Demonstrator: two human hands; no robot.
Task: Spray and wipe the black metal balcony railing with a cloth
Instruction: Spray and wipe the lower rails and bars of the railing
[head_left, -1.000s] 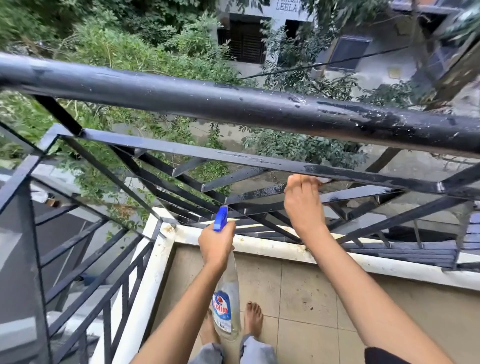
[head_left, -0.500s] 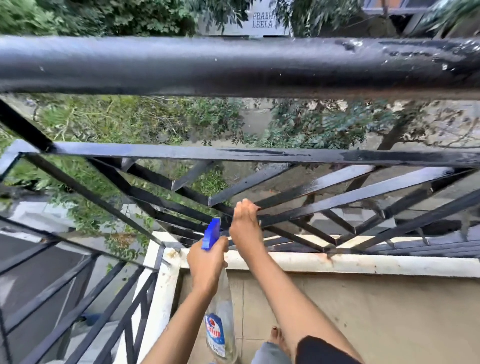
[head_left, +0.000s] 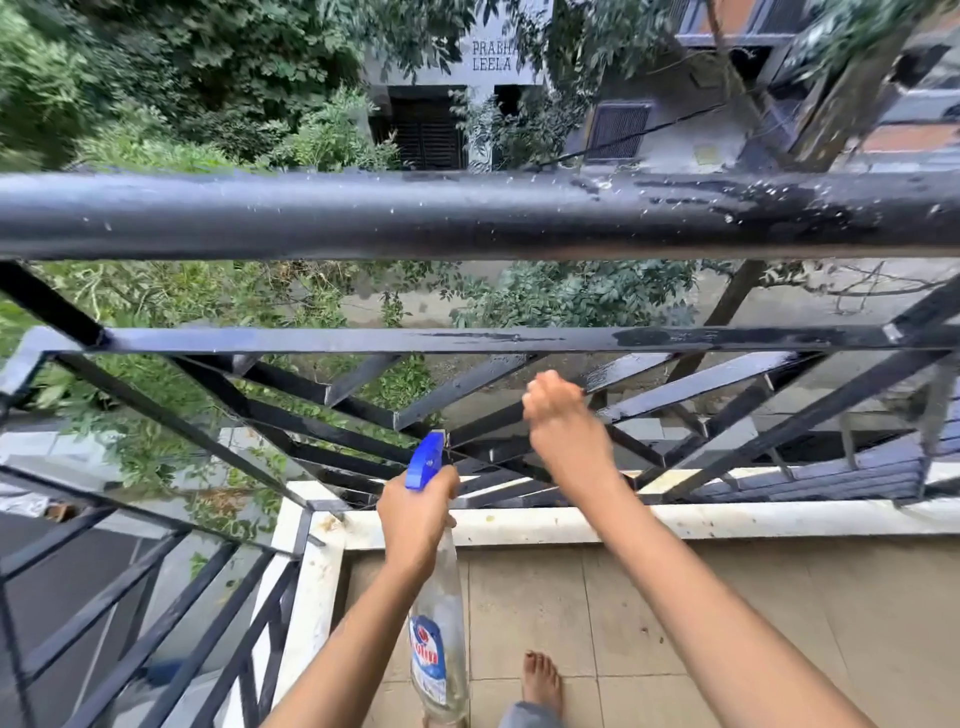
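Balcony railing gripped by right hand, left hand holding spray bottle

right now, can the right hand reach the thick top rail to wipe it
Probably yes: the right hand is at a slanted bar below, and nothing lies between it and the top rail.
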